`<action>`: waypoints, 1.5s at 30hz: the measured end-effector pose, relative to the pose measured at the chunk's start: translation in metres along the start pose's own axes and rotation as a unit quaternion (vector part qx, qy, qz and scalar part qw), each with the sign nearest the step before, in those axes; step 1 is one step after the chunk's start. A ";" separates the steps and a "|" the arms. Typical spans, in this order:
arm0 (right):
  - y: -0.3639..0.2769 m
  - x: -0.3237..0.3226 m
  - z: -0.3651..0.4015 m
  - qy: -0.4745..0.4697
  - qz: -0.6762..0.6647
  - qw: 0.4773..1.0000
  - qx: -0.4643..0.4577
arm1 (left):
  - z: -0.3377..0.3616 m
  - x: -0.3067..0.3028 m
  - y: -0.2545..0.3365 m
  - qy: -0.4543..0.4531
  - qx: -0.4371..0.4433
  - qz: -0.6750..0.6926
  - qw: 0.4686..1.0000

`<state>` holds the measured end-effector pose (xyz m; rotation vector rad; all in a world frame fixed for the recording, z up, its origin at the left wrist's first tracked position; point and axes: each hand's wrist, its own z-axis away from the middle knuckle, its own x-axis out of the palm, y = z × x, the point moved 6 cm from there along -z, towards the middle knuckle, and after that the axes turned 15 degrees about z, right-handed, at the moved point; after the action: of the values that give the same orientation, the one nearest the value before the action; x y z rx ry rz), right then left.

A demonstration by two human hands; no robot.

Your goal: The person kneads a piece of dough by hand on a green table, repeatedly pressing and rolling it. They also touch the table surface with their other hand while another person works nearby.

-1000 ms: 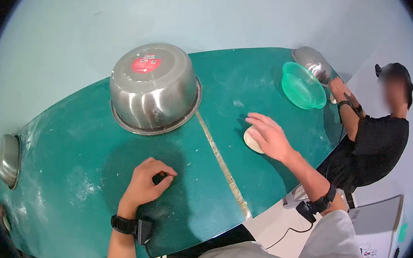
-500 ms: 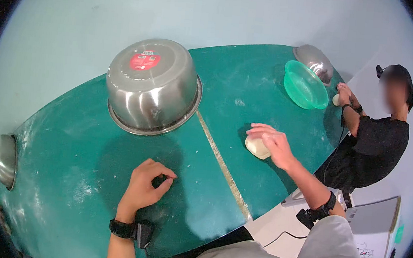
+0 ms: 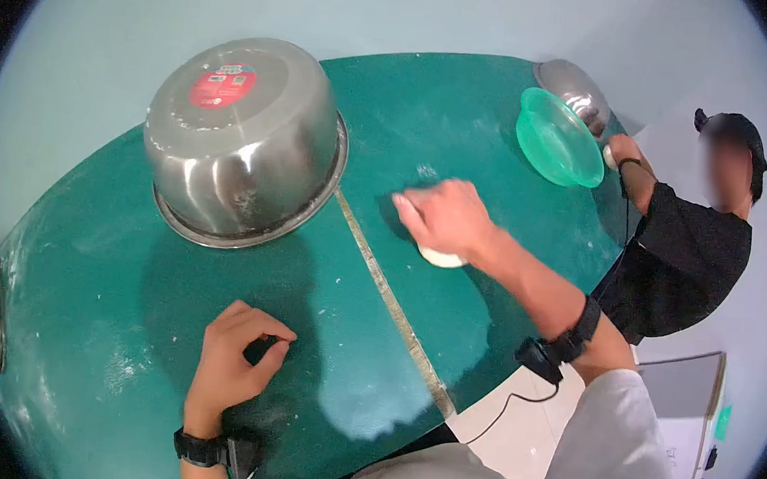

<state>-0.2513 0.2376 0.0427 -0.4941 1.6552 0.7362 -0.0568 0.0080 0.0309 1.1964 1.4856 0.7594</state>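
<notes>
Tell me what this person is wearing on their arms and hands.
The left hand and right hand are bare, without gloves. Each wrist wears a black strap with a small black box attached; a thin black cable trails from the right one. Forearms are uncovered; a pale grey sleeve covers the right upper arm.

Bright, even light from above; my left hand (image 3: 231, 363) and the steel bowl (image 3: 246, 136) throw soft shadows on the table (image 3: 95, 305). Fisheye bends its edges; corners black.
</notes>
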 end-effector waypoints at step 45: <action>0.075 0.032 0.031 0.194 -0.097 0.965 0.149 | 0.005 0.001 -0.005 -0.001 -0.005 -0.003 1.000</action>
<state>-0.2868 0.3148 0.0237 -0.5991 2.0068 0.2446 -0.0539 0.0071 0.0247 1.1853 1.4808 0.7607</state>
